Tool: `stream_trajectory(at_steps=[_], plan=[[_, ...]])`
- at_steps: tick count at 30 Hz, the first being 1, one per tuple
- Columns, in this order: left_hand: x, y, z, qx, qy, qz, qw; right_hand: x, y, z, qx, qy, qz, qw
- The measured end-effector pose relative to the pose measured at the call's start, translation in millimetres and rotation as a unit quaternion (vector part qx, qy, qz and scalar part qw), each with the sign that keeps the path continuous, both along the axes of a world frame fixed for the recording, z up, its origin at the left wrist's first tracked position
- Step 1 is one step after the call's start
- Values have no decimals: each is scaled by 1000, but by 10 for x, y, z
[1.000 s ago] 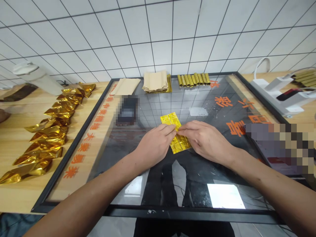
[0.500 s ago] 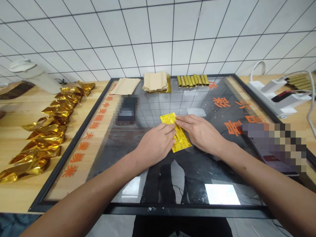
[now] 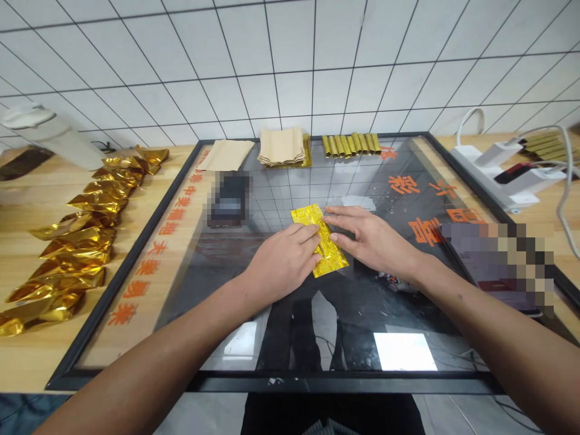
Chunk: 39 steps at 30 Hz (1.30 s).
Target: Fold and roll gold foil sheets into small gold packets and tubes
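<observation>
A crinkled gold foil piece [image 3: 333,261] lies flat and slantwise on the glass top in front of me. My left hand [image 3: 287,258] is closed over its left side, fingers bent and pressed together, holding it against the glass. Fingertips of my right hand [image 3: 371,237] reach the foil's right edge; that hand is open, its thumb apart from the fingers. Part of the foil is hidden beneath the left fingers.
Behind lie a tan paper stack [image 3: 281,147], more tan paper [image 3: 226,155] and a row of gold rolls [image 3: 351,145]. A dark device [image 3: 229,199] sits left; several gold foil packets [image 3: 77,244] line the left side. A phone [image 3: 487,266] and power strip [image 3: 489,175] are right.
My right hand has spread its fingers and thumb and drawn slightly back from the foil. My left hand stays on the foil. The whole view has shifted a little.
</observation>
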<state>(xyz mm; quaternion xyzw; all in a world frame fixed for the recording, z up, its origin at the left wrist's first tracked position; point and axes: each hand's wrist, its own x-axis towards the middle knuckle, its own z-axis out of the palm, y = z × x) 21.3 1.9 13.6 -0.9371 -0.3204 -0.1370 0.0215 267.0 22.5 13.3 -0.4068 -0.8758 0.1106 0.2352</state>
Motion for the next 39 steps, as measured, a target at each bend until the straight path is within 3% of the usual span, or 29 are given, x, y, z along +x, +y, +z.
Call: stream_trajectory(at_steps=[5, 10, 14, 32, 36, 39], plan=[[-25, 17, -22, -12, -11, -4, 1000, 4, -15, 9, -20, 18, -7, 1000], [-20, 23, -3, -4, 0, -8, 1000, 43, -26, 128, -44, 51, -17, 998], [-14, 25, 3, -2, -1, -10, 1000, 100, -36, 206, -104, 32, -23, 994], [-45, 50, -34, 22, -44, -38, 998, 188, -75, 327, -179, 5, 122, 976], [-44, 41, -37, 16, -46, -34, 998, 179, -76, 327, -239, 39, 64, 968], [-43, 30, -30, 7, -46, -34, 998, 154, -73, 328, -316, 112, -9, 942]])
